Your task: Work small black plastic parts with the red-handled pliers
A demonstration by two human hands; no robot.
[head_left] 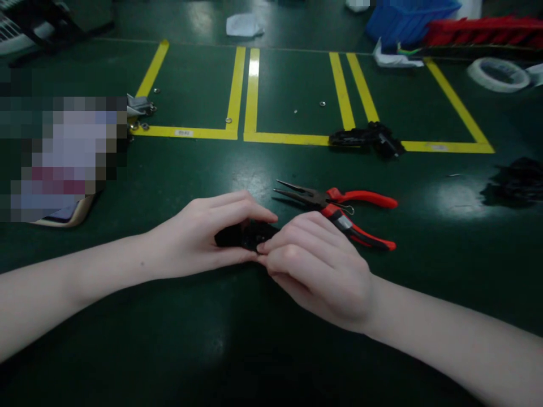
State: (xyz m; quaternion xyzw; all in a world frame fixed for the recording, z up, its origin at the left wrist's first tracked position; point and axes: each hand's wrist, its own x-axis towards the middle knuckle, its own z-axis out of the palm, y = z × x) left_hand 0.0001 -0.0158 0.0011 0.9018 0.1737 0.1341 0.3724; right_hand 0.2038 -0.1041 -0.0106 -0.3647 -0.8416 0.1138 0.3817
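- Small white labels (pixel 184 133) are borne by yellow tape strips (pixel 288 137); their print cannot be read.
- The glossy dark green tabletop (pixel 169 339) is divided by the tape.
- A small black plastic-looking part (pixel 231 236) is clamped in the bare left hand (pixel 201 230) and pinched by the bare right hand (pixel 320 268).
- Its long axis is laid roughly left to right.

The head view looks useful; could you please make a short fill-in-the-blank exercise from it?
1. The left hand and right hand hold a ____ part.
2. The tape lines on the table are ____.
3. The pliers lie with their tips toward the picture's ____ edge.

Missing words: black; yellow; left.
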